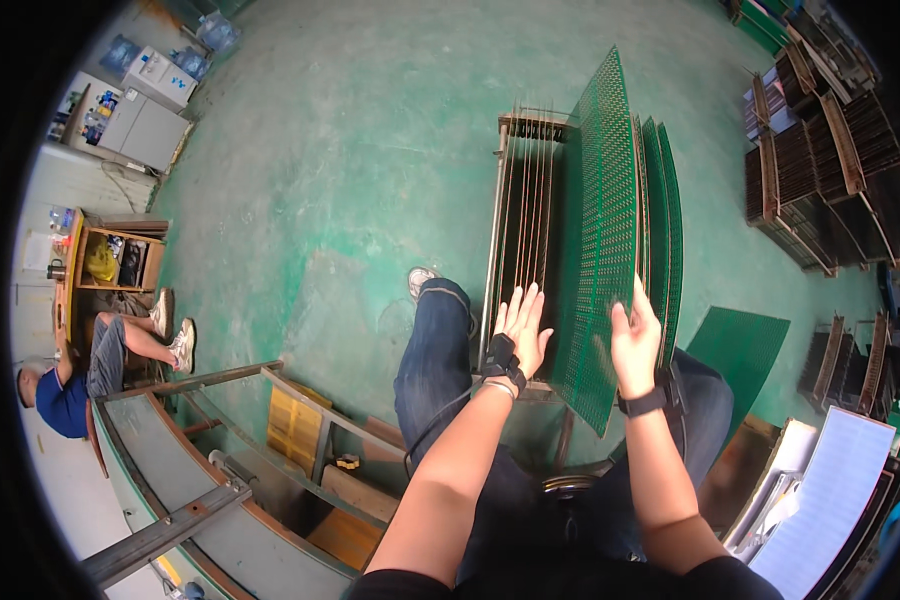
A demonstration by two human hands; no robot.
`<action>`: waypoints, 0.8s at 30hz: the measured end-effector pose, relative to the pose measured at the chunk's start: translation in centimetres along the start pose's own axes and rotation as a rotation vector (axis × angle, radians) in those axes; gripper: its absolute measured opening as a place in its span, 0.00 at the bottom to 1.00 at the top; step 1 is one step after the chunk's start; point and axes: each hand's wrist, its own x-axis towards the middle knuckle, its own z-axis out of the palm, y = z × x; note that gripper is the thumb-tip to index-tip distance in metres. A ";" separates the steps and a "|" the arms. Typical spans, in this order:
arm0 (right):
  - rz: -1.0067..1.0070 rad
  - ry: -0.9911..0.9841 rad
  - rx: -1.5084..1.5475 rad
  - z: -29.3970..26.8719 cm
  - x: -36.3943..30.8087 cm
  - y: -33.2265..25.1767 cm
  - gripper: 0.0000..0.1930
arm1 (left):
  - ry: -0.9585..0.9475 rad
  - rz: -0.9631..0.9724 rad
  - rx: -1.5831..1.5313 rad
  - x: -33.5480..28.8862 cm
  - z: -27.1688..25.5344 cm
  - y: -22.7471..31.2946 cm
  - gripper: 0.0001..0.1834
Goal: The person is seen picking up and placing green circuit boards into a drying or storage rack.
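Observation:
A large green circuit board panel (600,230), patterned with rows of small pads, stands tilted on edge above a slotted metal rack (496,215). My right hand (638,345) grips its near right edge, thumb on the face and fingers along the edge. More green panels (662,230) stand upright behind it, to the right. My left hand (520,335) has its fingers stretched out flat over the near left part of the rack, beside the panel and apart from it. Thin upright dividers (532,190) fill the rack's left part. Its lower part is hidden by the panels.
Another green panel (740,345) leans low at the right, near a pale blue sheet (830,510). Brown slotted racks (820,180) stand at the far right. A metal frame table (180,430) lies at the lower left. Beyond it sits a person (70,395), near a wooden desk (76,235).

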 end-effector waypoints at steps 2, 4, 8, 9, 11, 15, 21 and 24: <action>0.042 0.026 -0.002 -0.3 -0.8 -0.8 0.26 | -0.003 -0.013 0.023 0.0 0.1 0.2 0.36; 0.063 0.013 -0.008 -0.5 -0.2 -1.4 0.25 | -0.004 -0.016 0.032 0.2 0.6 0.2 0.37; 0.020 0.023 -0.067 0.2 -0.1 -1.4 0.25 | -0.001 -0.024 0.036 0.3 0.9 0.1 0.40; -0.008 0.030 -0.083 0.5 -0.1 -1.3 0.25 | 0.001 -0.023 0.037 0.3 0.8 0.2 0.40; -0.020 0.030 -0.079 0.7 -0.1 -1.2 0.26 | -0.010 -0.030 0.062 0.2 0.7 0.4 0.41; -0.005 0.052 -0.153 0.9 0.1 -0.6 0.26 | 0.000 -0.026 0.077 0.1 0.8 0.4 0.42; -0.092 0.030 -0.229 2.9 1.8 -0.3 0.29 | 0.004 -0.036 0.097 0.2 1.1 0.5 0.41; -0.031 -0.024 -0.166 3.5 1.6 -0.6 0.30 | -0.003 -0.040 0.097 0.1 1.1 0.3 0.41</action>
